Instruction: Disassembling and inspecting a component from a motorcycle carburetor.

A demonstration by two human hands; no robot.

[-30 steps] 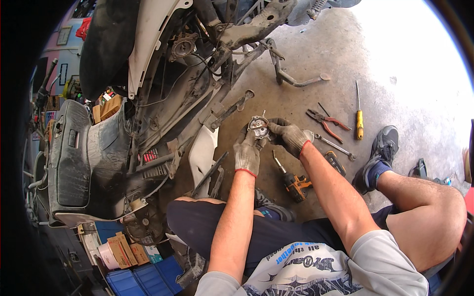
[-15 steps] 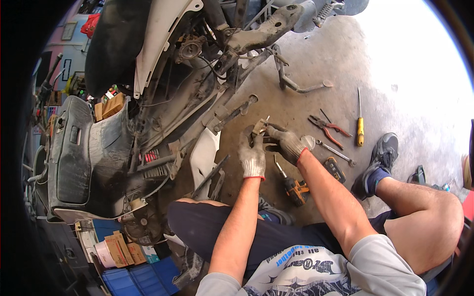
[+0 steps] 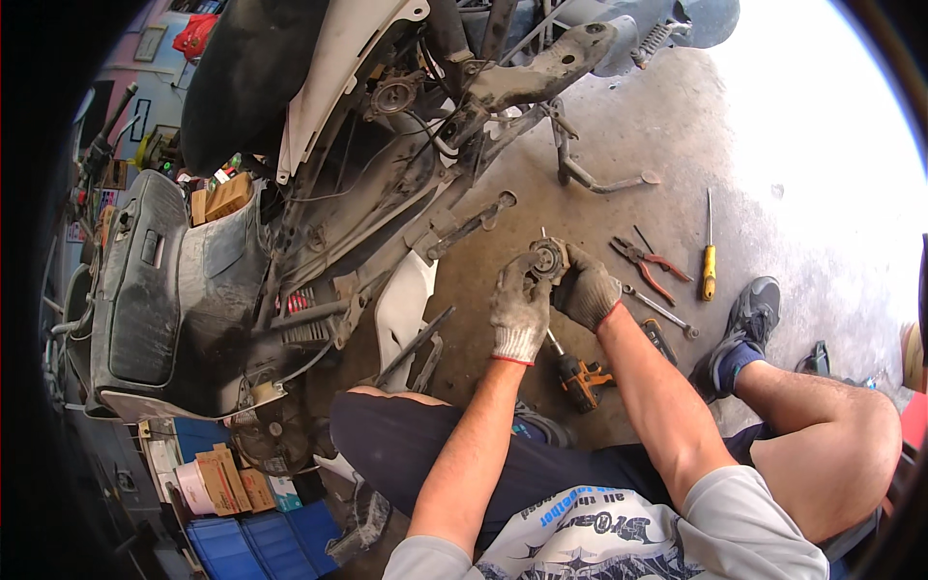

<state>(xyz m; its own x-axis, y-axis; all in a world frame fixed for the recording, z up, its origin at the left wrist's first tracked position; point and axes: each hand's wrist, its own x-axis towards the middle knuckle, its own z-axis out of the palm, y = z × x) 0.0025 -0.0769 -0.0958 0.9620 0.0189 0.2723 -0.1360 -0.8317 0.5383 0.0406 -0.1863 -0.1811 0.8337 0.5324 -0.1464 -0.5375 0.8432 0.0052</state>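
Note:
Both my hands wear dirty grey-white work gloves with red cuffs. Between them, above the concrete floor, is a small round metal part (image 3: 549,259) with a dark, ringed face and a thin pin sticking up from it. My left hand (image 3: 520,304) grips its left side with bent fingers. My right hand (image 3: 588,290) closes on its right side, its fingertips partly hidden behind the part. Just below the hands lies an orange and black power drill (image 3: 583,380) with a long bit. A metal wrench (image 3: 662,311) lies right of my right hand.
Red-handled pliers (image 3: 652,266) and a yellow-handled screwdriver (image 3: 710,271) lie on the floor to the right. A partly stripped scooter frame (image 3: 396,217) fills the left and top. Its kickstand (image 3: 604,181) juts out ahead. Blue bins (image 3: 261,541) and cardboard boxes (image 3: 224,480) stand lower left.
My hands have moved slightly right, and the metal part is turned so its round face shows. My right hand now covers the pale disc-like thing by the wrench. The whole view has shifted a little.

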